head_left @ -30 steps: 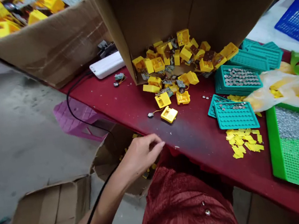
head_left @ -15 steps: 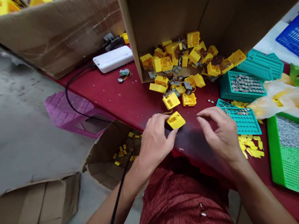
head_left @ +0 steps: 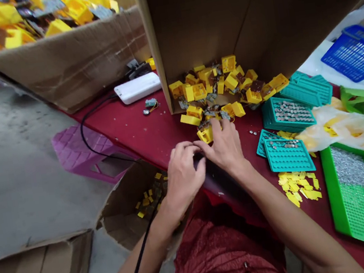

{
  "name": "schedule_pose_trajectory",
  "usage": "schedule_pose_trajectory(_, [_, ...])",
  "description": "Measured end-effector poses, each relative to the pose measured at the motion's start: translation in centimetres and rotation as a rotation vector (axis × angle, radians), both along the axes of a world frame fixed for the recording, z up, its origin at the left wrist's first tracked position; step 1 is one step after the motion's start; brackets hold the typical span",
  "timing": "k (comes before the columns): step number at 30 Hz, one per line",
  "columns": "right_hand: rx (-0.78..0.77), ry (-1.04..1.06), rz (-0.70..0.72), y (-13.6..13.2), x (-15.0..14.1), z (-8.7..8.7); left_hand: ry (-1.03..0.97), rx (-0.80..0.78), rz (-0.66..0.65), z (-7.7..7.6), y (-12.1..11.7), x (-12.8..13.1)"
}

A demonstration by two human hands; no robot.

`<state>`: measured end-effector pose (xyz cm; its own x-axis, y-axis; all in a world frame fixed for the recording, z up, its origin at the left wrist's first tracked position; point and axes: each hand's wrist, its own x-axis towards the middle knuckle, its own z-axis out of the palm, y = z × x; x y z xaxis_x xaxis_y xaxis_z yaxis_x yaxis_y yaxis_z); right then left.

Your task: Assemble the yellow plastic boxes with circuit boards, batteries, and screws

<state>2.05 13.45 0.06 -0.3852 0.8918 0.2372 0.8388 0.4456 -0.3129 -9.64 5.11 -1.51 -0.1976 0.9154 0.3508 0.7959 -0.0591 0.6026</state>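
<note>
The work looks to be partway through. At the upper left of the frame, a carton [head_left: 70,64] is piled with yellow parts [head_left: 79,11]; whether those are finished or waiting cannot be told. Below it, towards the lower centre-left, a floor carton [head_left: 122,230] holds small yellow pieces [head_left: 147,201]. Past the middle, a heap of yellow cases [head_left: 199,91], many with hollow sides showing, lies at the mouth of a large carton [head_left: 199,21], so plenty seems left to handle. At the right of the frame, a teal tray [head_left: 290,162] carries small round metal parts along its far edge only, and its remaining rows appear bare; flat yellow pieces [head_left: 299,185] are scattered just below it.

At the centre, the person's left hand [head_left: 183,168] is curled, thumb and fingers bent towards each other; whether anything is pinched there cannot be told. Just up and to its right, a yellow case [head_left: 205,135] lies on the red table [head_left: 136,127], close to the fingers of the right hand [head_left: 227,148]. That hand reaches forward, its fingers partly extended; their grip is hidden.
</note>
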Motion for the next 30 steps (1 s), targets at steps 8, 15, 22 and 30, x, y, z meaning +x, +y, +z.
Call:
schedule_pose_trajectory(8, [-0.168,0.238,-0.081,0.7,3.7,0.9,-0.107,0.031,0.073,0.8,6.9,-3.7])
schedule_pose_trajectory(15, [-0.469,0.676,-0.140,-1.8,8.2,2.3,-0.193,-0.215,-0.307,1.7,6.4,-0.3])
schedule_pose_trajectory(22, [-0.624,1.128,-0.186,-3.7,11.2,2.8,-0.245,-0.208,-0.387,1.8,4.5,0.4])
schedule_pose_trajectory(30, [-0.505,1.106,-0.279,-6.0,13.4,2.0,-0.118,0.018,-0.119,2.8,5.1,-0.8])
